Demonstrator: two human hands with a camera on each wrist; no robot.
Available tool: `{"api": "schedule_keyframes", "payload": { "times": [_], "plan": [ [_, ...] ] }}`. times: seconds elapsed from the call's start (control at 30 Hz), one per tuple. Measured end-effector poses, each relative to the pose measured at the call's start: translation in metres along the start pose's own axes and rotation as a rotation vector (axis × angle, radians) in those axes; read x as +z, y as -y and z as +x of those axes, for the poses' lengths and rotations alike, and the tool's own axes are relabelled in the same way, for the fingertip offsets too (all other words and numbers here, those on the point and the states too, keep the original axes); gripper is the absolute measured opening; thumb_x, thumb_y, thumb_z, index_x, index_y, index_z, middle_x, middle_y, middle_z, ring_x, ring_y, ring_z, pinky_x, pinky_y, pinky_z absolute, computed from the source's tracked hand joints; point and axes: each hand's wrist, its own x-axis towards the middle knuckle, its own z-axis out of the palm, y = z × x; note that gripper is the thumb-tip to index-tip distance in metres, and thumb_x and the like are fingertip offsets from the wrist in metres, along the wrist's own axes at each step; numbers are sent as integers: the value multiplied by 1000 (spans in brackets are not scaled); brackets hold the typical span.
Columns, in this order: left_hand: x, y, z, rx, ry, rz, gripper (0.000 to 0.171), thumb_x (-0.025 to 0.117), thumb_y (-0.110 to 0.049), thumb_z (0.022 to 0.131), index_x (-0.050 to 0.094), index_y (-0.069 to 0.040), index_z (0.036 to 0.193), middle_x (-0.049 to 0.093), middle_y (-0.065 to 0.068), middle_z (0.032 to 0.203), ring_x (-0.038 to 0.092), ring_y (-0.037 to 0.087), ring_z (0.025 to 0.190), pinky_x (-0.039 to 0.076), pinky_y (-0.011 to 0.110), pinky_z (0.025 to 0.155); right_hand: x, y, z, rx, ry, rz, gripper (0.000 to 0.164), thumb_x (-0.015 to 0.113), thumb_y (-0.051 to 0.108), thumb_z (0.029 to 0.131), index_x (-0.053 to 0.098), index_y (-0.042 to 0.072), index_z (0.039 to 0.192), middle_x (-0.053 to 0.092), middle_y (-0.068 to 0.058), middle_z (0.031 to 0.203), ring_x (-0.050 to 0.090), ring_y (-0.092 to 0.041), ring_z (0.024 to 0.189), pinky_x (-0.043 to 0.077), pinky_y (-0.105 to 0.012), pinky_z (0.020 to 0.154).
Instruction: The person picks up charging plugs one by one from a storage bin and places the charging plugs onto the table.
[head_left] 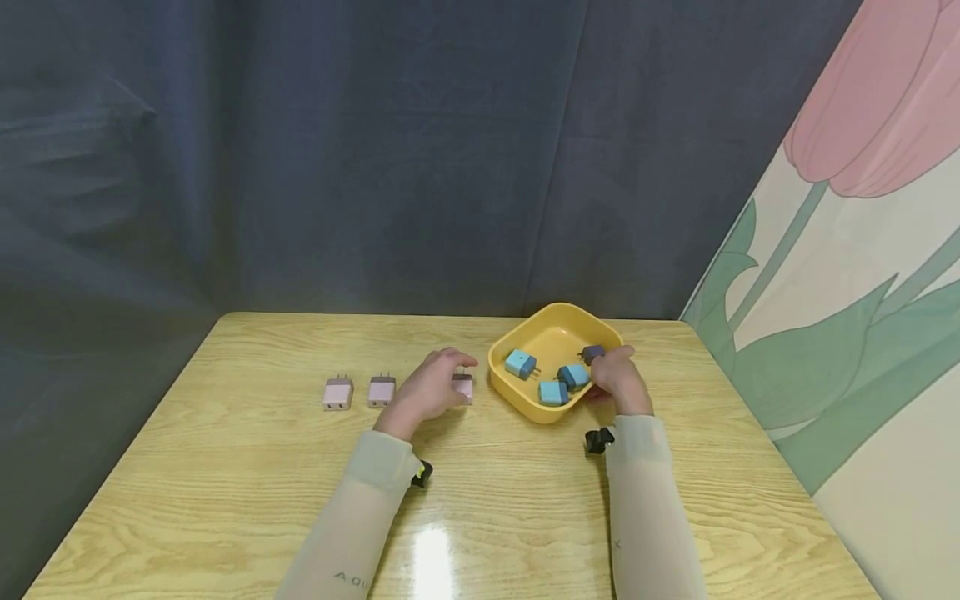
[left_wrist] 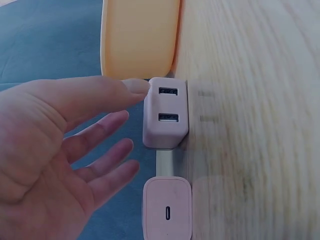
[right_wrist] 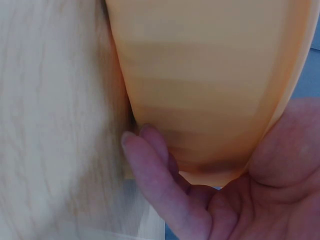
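Around the rightmost pink plug charger (head_left: pixel 463 389), my left hand (head_left: pixel 431 387) has its fingers loosely spread. In the left wrist view, the thumb tip overlaps the top edge of this charger (left_wrist: pixel 167 112), which has two USB ports; the other fingers are behind it, apart from it. My right hand (head_left: pixel 621 379) grips the right side of a yellow tray (head_left: pixel 517 404). In the right wrist view its fingers (right_wrist: pixel 160 185) lie against the tray's outer wall, while the thumb is hidden over the rim. Blue chargers (head_left: pixel 553 392) and a dark purple charger (head_left: pixel 592 354) lie in the tray.
Two more pink chargers, one at the far left (head_left: pixel 338 393) and one in the middle (head_left: pixel 382 391), stand in a row on the wooden table (head_left: pixel 225 475). A dark curtain (head_left: pixel 412 167) hangs behind the table. A tulip-patterned wall (head_left: pixel 862 333) borders the right side.
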Motion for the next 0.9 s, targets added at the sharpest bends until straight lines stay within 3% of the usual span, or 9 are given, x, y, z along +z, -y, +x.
{"api": "schedule_keyframes", "payload": {
  "times": [0.43, 0.7, 0.9],
  "plan": [
    [-3, -3, 0, -1, -32, -34, 53, 71, -21, 93, 55, -21, 144, 47, 0, 155, 35, 25, 150, 36, 47, 121, 1, 1, -2, -5, 1, -6, 72, 21, 19, 103, -26, -11, 149, 60, -28, 102, 74, -27, 70, 63, -39, 68],
    [-6, -15, 3, 81, -105, -21, 50, 70, -24, 94, 57, -19, 142, 52, -3, 149, 43, 22, 143, 43, 44, 116, 3, 8, -4, 6, -8, -8, 72, 22, 18, 104, -27, -10, 149, 60, -27, 101, 73, -26, 68, 63, -40, 70],
    [-4, -33, 11, 142, -112, 12, 50, 70, -28, 95, 56, -21, 142, 50, -3, 151, 41, 20, 145, 41, 42, 118, 2, 4, -1, 20, -18, -1, 69, 21, 19, 105, -22, -9, 150, 58, -30, 106, 72, -27, 66, 63, -39, 67]
  ]
}}
